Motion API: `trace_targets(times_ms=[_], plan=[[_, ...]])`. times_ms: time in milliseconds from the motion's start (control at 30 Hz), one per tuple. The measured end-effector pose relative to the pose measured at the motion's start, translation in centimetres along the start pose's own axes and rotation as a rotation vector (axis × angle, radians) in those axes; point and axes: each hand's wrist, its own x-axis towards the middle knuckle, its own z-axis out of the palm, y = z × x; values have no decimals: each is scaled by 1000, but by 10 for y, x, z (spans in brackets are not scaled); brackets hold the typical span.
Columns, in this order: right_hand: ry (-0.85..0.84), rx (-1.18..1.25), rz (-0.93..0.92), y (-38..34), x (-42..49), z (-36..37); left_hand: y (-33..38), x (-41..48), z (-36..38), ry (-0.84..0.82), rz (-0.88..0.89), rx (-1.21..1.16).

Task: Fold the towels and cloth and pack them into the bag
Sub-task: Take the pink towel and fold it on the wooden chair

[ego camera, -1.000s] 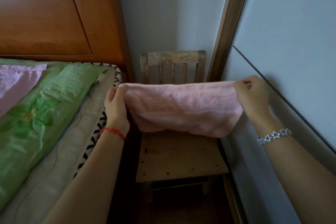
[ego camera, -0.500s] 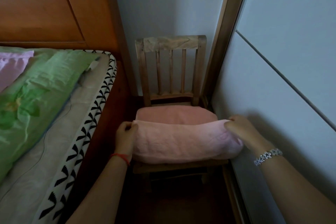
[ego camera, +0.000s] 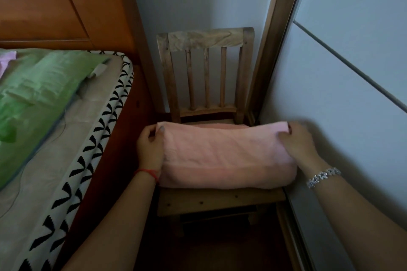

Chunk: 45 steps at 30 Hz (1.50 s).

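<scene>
**Towel of soft pink cloth (ego camera: pixel 226 156) on small brown wooden chair (ego camera: pixel 220 201)**

My left hand (ego camera: pixel 150 149) pinches its far left corner; my right hand (ego camera: pixel 297 145) pinches the far right one. I see it lying folded between them on the seat.

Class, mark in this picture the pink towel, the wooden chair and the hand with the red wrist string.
pink towel (ego camera: pixel 226 156): head view, middle of its folded top face.
wooden chair (ego camera: pixel 204 38): head view, top rail of the backrest.
left hand (ego camera: pixel 150 148): head view, back of the hand.
</scene>
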Motion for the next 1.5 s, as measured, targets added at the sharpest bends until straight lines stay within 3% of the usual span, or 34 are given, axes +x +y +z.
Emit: trace_targets(times_ms=[133,267,567,700,867,967,1133,1333,1500], plan=[[97,185,-7,-10,23,9,4,32,20,27,10,-22],[-79,366,107,-5,28,28,-9,54,32,-26,-14,23],[-281,331,399,28,11,40,-40,42,22,-159,-277,107],[-224,315,250,26,5,42,-48,36,11,-191,-296,206],[32,294,-8,18,2,42,-38,33,7,-100,-78,202],[80,323,-6,16,4,43,-33,37,9,-53,-28,121],[-136,349,202,22,1,51,-41,37,11,-106,-132,140],[-244,308,240,26,0,49,-65,29,6,-189,-359,241],[-300,420,307,33,-1,46,-69,20,8,-110,-283,285]])
